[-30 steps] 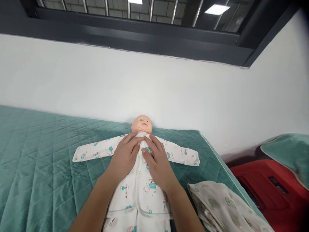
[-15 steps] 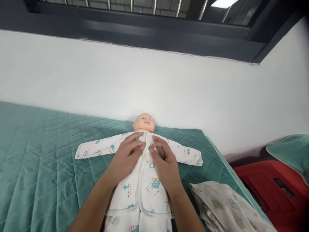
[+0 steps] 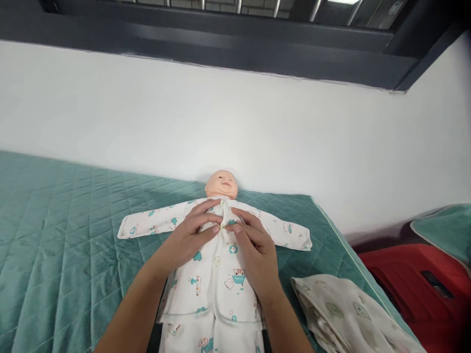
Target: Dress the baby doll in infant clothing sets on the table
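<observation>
A doll (image 3: 222,184) lies on its back, dressed in a white long-sleeved baby shirt (image 3: 206,289) with small teal and red prints. My left hand (image 3: 193,233) is at the left side of the shirt's front opening, thumb and forefinger closed on the cloth at chest height. Opposite it, my right hand (image 3: 256,247) pinches the other edge, its thumb and forefinger close to my left fingertips. The fingers partly cover the upper buttons. A pale button (image 3: 218,261) shows lower on the front. Matching white trousers (image 3: 235,338) extend below the hem.
A green quilted cover (image 3: 73,255) lies under the doll. To the right rests a folded printed cloth (image 3: 342,309). Beyond the cover's edge stands a red plastic object (image 3: 408,279), with green fabric (image 3: 447,228) behind it. A white wall (image 3: 221,117) rises behind the doll's head.
My fingers have shifted slightly at the shirt's opening; the left thumb has moved a little lower and the right forefinger now lies straighter across the cloth. The view has tilted slightly.
</observation>
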`<state>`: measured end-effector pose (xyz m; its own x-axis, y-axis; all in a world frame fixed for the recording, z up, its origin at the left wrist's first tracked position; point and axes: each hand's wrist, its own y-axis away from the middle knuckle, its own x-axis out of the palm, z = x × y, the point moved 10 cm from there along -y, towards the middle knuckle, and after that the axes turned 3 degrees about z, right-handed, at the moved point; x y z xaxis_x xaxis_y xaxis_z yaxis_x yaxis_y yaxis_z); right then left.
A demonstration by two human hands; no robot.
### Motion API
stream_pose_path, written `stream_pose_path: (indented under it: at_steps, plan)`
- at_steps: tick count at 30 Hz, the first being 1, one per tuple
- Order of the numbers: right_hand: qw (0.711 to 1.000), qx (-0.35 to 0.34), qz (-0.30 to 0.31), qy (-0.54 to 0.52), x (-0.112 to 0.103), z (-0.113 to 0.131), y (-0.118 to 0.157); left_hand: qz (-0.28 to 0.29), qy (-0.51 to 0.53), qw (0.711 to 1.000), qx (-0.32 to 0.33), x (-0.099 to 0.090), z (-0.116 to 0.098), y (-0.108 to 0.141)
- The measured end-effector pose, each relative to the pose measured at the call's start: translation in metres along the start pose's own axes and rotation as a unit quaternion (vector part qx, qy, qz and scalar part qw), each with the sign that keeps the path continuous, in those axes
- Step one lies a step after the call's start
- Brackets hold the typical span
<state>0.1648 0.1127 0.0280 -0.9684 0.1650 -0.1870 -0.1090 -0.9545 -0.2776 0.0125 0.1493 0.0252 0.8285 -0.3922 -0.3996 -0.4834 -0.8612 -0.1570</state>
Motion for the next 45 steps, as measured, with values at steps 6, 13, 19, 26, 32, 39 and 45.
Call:
stream_pose_path:
  at_steps: [6, 13, 19, 26, 32, 39, 45]
  plan:
    - [0.999, -0.024, 0.003, 0.027, 0.002, 0.006, 0.0, 0.0, -0.001, 1.0, -0.003, -0.001, 0.0, 0.0]
    - [0.998, -0.045, 0.027, 0.043, 0.007, 0.008, 0.0, -0.042, -0.038, 0.998, -0.014, -0.001, -0.005, -0.001]
    - [1.0, -0.006, 0.0, -0.001, 0.001, 0.0, -0.002, -0.076, -0.102, 0.992, 0.013, -0.001, -0.016, -0.001]
    - [0.976, 0.144, -0.021, -0.164, 0.002, -0.014, 0.002, -0.024, -0.086, 0.996, 0.006, 0.001, -0.02, 0.002]
    - [0.877, 0.22, -0.021, -0.427, 0.009, -0.014, 0.007, 0.125, -0.101, 0.987, 0.013, 0.01, -0.019, 0.012]
    - [0.747, 0.212, 0.029, -0.629, 0.021, -0.005, 0.003, 0.189, -0.105, 0.976, 0.031, 0.012, -0.016, 0.017]
    - [0.765, 0.194, 0.056, -0.611, 0.021, -0.001, 0.004, 0.176, -0.082, 0.98, 0.051, 0.01, -0.018, 0.017]
